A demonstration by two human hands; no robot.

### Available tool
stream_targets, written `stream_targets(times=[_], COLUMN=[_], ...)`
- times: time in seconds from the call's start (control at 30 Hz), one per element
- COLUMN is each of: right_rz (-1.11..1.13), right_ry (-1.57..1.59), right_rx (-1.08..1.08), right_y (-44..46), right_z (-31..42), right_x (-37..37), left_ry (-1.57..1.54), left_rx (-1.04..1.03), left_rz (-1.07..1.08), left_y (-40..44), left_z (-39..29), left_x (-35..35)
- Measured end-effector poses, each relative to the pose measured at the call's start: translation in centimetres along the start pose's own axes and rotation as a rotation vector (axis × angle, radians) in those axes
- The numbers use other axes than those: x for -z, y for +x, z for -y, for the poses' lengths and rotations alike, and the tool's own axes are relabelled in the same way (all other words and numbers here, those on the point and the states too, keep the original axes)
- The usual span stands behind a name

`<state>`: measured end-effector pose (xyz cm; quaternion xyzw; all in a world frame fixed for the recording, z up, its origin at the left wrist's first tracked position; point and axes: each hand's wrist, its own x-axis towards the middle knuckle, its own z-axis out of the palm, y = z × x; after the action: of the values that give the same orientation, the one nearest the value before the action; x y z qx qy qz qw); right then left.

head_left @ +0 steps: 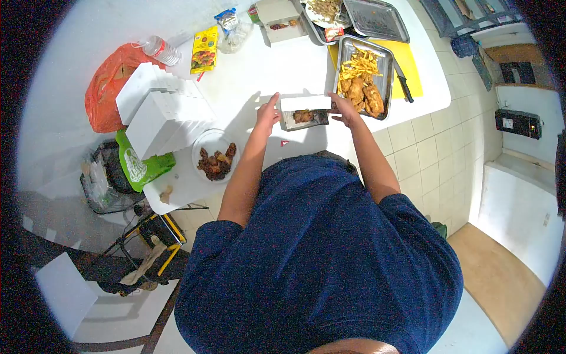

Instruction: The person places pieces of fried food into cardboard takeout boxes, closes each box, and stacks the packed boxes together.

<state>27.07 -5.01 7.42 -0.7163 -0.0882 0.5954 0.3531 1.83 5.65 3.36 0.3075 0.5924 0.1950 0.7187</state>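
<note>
At the near table edge (pixel 271 65): our open white food box (pixel 305 103), browned meat (pixel 303 116) inside.
Hands: apart; our left hand (pixel 269 114) spread beside the box's left end, our right hand (pixel 344 111) against its right, grip unclear to us.
Left plate (pixel 213 134): dark glazed meat (pixel 217 166).
Right metal tray (pixel 387 76): fries (pixel 361 64), fried chicken (pixel 372 100).

Small white cardboard box (pixel 288 121): partly hidden inside by white flap (pixel 306 104).
Yellow printed packet (pixel 204 51): lettered too small to read.
</note>
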Motion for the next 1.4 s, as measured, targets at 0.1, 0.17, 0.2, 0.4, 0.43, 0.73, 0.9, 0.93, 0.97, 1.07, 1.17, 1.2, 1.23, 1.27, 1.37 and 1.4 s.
stream_targets(times=[0.1,0.17,0.2,0.4,0.43,0.73,0.9,0.93,0.97,1.07,1.17,1.2,1.23,1.27,1.37,1.4], right_rz=[0.000,0.000,0.003,0.030,0.050,0.006,-0.028,-0.046,-0.061,-0.137,-0.146,-0.142,-0.128,-0.116,-0.031,0.006], right_ry=[-0.025,-0.026,-0.040,0.032,0.040,0.004,-0.130,-0.161,-0.194,-0.355,-0.365,-0.337,-0.291,-0.244,-0.194,-0.193], right_rx=[-0.046,-0.062,-0.058,-0.118,-0.129,-0.055,0.154,0.199,0.241,0.262,0.160,0.115,0.122,0.130,0.106,0.093], right_y=[0.8,0.9,0.4,0.8,0.9,0.2,0.6,0.9,1.3,0.9,-0.1,-0.5,-0.2,0.1,0.9,0.8], right_z=[0.2,0.2,0.6,1.1,1.1,0.0,-2.8,-3.5,-4.2,-5.2,-5.3,-5.1,-5.4,-5.8,-6.7,-6.6], right_x=[0.2,0.2,0.0,-0.4,-0.4,-0.6,-0.8,-0.8,-0.8,-1.0,-1.3,-1.5,-1.4,-1.4,-0.7,-0.6], left_ry=[-0.007,-0.031,-0.017,0.083,0.081,0.065,0.206,0.240,0.273,0.178,0.145,0.143,0.142,0.142,0.095,0.063], left_rx=[0.130,0.218,0.227,0.256,0.234,-0.040,0.074,0.148,0.224,0.228,0.225,0.182,0.139,0.096,0.074,0.078], left_rz=[-0.001,-0.008,-0.010,0.050,0.056,0.120,-0.046,0.015,0.074,0.141,0.185,0.176,0.167,0.160,0.133,0.144], left_y=[0.9,2.1,1.8,3.0,2.9,7.0,-0.4,-1.1,-2.0,-2.3,-3.1,-2.7,-1.8,-0.9,0.1,0.0], left_z=[-1.0,-1.2,-1.7,-2.6,-2.4,3.4,1.0,0.6,0.5,2.4,2.9,3.6,4.8,5.9,7.0,6.7], left_x=[0.0,-0.2,-0.4,-1.2,-1.3,1.3,0.3,0.7,1.0,1.3,1.0,0.9,0.8,0.9,0.7,0.7])
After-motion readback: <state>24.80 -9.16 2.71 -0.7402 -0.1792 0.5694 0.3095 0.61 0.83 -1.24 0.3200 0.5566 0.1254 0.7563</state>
